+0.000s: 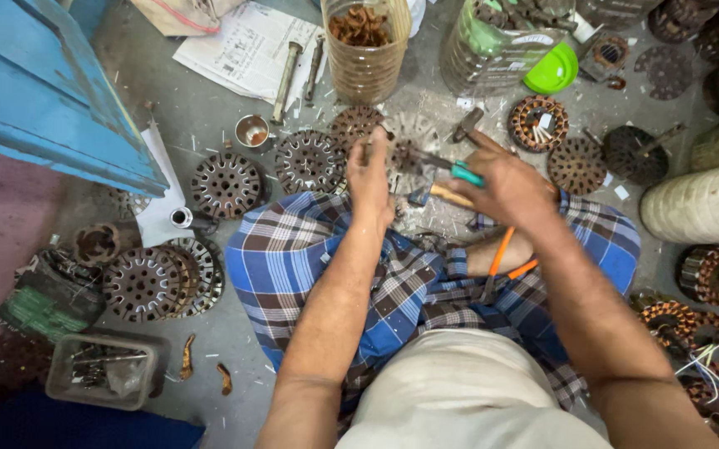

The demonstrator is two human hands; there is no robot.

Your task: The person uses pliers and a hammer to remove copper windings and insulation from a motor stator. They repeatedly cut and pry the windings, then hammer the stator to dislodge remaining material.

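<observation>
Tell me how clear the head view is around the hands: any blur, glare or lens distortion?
Head view: the right hand and its green-handled pliers are slightly motion-blurred; the left hand is sharper. Lighting is soft and even, without harsh glare. Wide-angle distortion bends the edges, curving the blue cabinet.

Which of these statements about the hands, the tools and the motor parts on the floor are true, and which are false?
1. The right hand grips pliers with teal handles. True.
2. The left hand is resting on the blue box. False: it is on the round stator core in front of the person, far from the blue box.
3. Orange-handled pliers lie on the checked cloth. True.
4. The clear plastic jar is empty. False: it holds brown metal scraps.
5. A green lid lies near the bottles. True.
</observation>
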